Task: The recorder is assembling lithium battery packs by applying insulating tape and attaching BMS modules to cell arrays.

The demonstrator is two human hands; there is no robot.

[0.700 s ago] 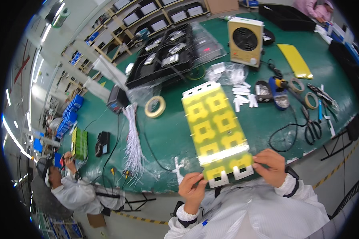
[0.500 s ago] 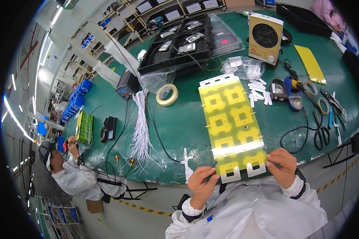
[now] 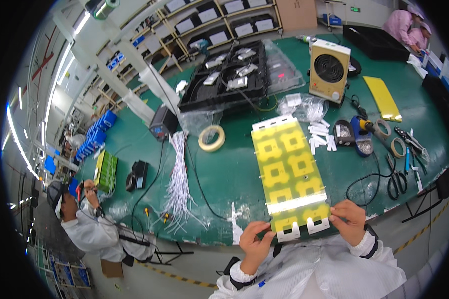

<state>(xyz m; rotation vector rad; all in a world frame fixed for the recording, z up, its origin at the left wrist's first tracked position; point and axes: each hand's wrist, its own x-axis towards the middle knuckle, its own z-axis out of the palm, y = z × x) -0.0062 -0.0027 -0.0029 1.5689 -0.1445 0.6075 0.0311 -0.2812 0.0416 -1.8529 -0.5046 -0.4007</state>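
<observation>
A long translucent yellow panel point(image 3: 291, 182) lies in front of me, its far end over the green bench. It shows rows of square frame shapes, white strips at both ends and small tabs along its long sides. A bright band of light reflects across its near part. At the near left corner, my left hand point(image 3: 255, 243) pinches the edge between thumb and fingers. My right hand point(image 3: 349, 220) grips the near right corner the same way.
Behind the panel are white strips point(image 3: 318, 130), a plastic bag point(image 3: 304, 105) and a fan unit point(image 3: 329, 70). Soldering iron stand point(image 3: 364, 142), scissors point(image 3: 396, 183) and pliers sit right. Left are a tape roll point(image 3: 211, 138) and white wires point(image 3: 178, 184). A co-worker point(image 3: 92, 231) works far left.
The whole scene sits somewhat lower in the picture, as my head view has tilted up. Both hands keep hold of the panel's near corners.
</observation>
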